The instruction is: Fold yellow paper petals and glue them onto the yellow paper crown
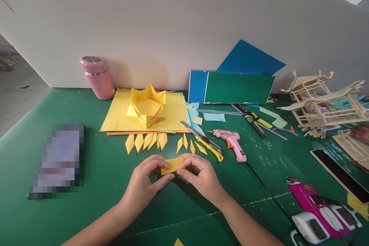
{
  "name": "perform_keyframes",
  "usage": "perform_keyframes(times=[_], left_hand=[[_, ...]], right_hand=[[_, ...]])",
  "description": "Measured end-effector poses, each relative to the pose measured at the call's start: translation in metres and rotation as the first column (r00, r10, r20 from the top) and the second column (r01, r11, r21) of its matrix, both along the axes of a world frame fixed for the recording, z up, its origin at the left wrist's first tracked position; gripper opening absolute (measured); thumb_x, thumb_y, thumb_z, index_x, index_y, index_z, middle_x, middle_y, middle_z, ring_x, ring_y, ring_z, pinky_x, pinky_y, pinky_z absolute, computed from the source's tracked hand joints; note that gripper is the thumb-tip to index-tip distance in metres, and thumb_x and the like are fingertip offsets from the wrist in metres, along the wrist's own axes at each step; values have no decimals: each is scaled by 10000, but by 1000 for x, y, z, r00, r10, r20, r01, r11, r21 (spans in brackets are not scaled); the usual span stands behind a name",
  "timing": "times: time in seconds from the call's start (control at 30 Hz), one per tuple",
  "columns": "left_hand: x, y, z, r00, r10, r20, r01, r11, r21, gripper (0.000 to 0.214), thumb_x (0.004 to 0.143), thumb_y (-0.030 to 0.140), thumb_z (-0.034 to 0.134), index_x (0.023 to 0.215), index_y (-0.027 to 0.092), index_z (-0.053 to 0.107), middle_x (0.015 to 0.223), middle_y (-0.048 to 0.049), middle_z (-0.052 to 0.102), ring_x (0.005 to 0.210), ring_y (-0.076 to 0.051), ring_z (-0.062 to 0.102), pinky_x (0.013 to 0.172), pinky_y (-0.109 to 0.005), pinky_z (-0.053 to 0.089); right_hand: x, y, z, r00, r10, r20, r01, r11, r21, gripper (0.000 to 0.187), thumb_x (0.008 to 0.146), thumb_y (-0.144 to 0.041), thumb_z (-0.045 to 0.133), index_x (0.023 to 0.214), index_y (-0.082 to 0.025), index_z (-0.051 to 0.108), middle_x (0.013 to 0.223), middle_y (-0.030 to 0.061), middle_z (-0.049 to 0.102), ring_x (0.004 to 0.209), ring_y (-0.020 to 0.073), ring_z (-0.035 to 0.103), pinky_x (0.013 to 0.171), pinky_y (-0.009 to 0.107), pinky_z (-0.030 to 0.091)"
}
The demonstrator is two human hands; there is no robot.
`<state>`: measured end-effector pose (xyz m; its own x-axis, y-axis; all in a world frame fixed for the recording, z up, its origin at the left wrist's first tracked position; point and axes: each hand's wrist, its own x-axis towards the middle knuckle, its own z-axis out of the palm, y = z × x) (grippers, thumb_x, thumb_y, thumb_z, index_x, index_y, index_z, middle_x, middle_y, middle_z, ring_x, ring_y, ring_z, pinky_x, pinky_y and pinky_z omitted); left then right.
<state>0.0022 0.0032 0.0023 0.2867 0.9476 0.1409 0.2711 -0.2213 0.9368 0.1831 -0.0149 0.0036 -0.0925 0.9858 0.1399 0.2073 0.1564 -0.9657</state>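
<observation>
A small piece of yellow paper [172,165] is held between my two hands, above the green table. My left hand [147,177] pinches its left side between thumb and fingers. On the right side, my right hand [200,177] grips it the same way. Just beyond my hands lie several folded yellow paper diamonds [139,142], with more slim ones [185,141] to the right. Behind them a crown-like folded yellow paper ring [147,117] stands on a stack of yellow sheets [115,117].
A yellow utility knife [211,148] and pink glue gun [230,140] lie right of my hands. A pink flask [98,78], pixelated flat object [59,161], magenta power strip [319,207], phone [340,175] and wooden stick models [323,109] surround them. Another person's hand [361,132] shows at right.
</observation>
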Motion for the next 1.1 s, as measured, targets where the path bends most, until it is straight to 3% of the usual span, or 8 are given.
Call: perform_keyframes(times=[0.2, 0.43, 0.63, 0.9, 1.1], left_hand=[[2, -1, 4, 999, 20, -26, -20, 1000, 16, 142, 719, 277, 635, 618, 184, 602, 661, -7, 637, 581, -128, 595, 522, -198, 503], [4, -3, 2, 998, 54, 20, -53, 997, -49, 170, 714, 305, 649, 843, 198, 676, 688, 0, 684, 555, -125, 621, 532, -205, 529], [2, -2, 4, 998, 26, -64, -24, 999, 34, 116, 732, 295, 638, 723, 208, 713, 649, -4, 701, 542, -125, 621, 488, -180, 487], [2, -3, 6, 999, 11, -51, -12, 999, -29, 125, 737, 280, 619, 708, 199, 710, 629, -5, 696, 538, -126, 638, 503, -178, 501], [2, -4, 5, 999, -1, -47, -2, 999, -54, 138, 748, 287, 613, 716, 196, 712, 586, 1, 673, 503, -120, 622, 476, -174, 491]], right_hand=[[-5, -1, 1, 993, -1, -116, -11, 995, -101, 139, 742, -294, 673, 695, -190, 593, 769, 21, 636, 709, 149, 609, 656, 263, 515], [-7, -3, 1, 991, -61, -119, 45, 990, -133, 154, 736, -274, 671, 814, -207, 557, 734, -8, 608, 658, 131, 591, 630, 254, 510], [-7, -3, 0, 996, -41, -76, 34, 995, -92, 103, 758, -252, 637, 848, -203, 626, 789, 15, 659, 699, 140, 619, 658, 260, 519], [-7, -3, -1, 998, -59, -16, 59, 998, -8, 87, 769, -271, 636, 737, -191, 650, 690, 11, 660, 634, 141, 609, 606, 250, 507], [-6, -4, -2, 997, -69, -17, 68, 998, -17, 87, 762, -271, 651, 740, -189, 666, 687, 13, 675, 631, 143, 619, 603, 243, 508]])
